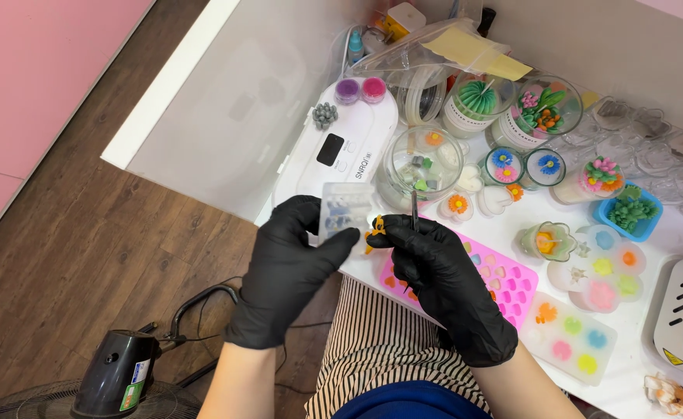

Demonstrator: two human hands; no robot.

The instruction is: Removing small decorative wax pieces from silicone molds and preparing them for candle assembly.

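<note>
Holding a small clear mould point(345, 208) pinched in the left hand point(291, 260) just off the bench's point(225, 132) near edge, the person appears to be demoulding, right hand point(442, 283) fingers clamped on tweezers point(414, 211) and an orange flower piece point(376, 229), which next wants gentle setting down.

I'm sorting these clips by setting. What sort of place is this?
Probably a small home craft workbench for moulded flower decorations: a white table crowded with a pink silicone mould, glass jars of little coloured flowers, and a clear mould in the gloved left hand.
</note>
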